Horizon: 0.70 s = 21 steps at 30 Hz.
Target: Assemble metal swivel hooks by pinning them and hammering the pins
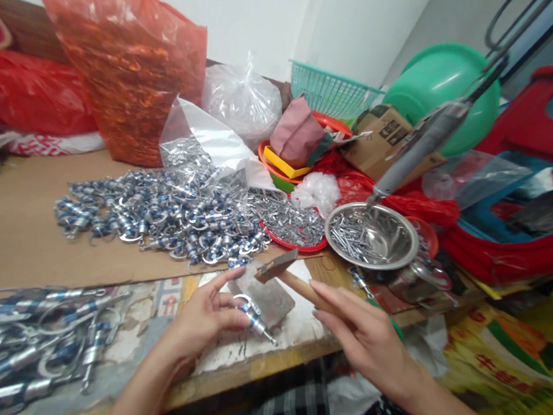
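Observation:
My left hand (206, 319) holds a small silver metal fitting with a blue band and a curved flat arm (254, 316) between thumb and fingers, its index finger stretched out. The fitting lies at the edge of a flat grey metal block (280, 300), its thin tip pointing toward me. My right hand (367, 327) is closed around the wooden handle of a hammer (306, 291). The hammer's head hangs just above the block, apart from the fitting.
Similar fittings form a large pile (157, 211) behind and another group (27, 342) at the left. A red tray of small metal pieces (295, 222) and a steel bowl of pins (372, 233) stand at the right. A grey-handled lever (414, 145) slants above the bowl.

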Motion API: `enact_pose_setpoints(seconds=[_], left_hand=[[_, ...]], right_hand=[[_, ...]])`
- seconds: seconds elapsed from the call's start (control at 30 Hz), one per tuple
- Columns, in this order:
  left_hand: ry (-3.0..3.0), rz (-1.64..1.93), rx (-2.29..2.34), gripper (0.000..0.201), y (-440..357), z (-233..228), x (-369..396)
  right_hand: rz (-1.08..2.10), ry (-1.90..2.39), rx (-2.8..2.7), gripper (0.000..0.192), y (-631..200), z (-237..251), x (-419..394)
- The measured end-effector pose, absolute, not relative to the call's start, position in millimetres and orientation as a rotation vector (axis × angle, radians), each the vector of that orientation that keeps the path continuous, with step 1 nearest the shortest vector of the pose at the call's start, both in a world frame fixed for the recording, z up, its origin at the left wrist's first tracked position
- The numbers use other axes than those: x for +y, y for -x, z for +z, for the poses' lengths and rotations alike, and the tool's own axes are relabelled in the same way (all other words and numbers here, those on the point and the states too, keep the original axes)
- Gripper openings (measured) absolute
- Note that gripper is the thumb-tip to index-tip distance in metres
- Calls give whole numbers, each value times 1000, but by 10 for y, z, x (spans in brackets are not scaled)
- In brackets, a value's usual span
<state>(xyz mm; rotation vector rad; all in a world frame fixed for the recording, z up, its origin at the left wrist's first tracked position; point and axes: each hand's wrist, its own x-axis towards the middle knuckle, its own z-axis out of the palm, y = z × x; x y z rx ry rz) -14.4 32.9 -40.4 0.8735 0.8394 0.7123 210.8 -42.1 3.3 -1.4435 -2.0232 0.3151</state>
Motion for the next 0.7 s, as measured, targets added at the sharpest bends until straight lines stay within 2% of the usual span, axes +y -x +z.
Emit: enact_pose_setpoints(seconds=[0.23,0.33,0.47,0.57,0.7], left_hand=[[-877,708,868,83,144,-385,342],[-879,706,873,84,143,-377,347],[-894,688,888,89,141,-366,357],[-930,666,899,93,136,-359,368],[-978,654,926,91,123,-358,373]], right_hand=[[709,1782,-1664,38,-2378,-556,-55],[529,1838,-1847,32,-2356,-549,-2],[162,1697,-1989,30,-1959,-232,-43],[169,1567,-2206,24,-1562,-37,-50],[129,1585,-2403,20,-1294,-24,-19]])
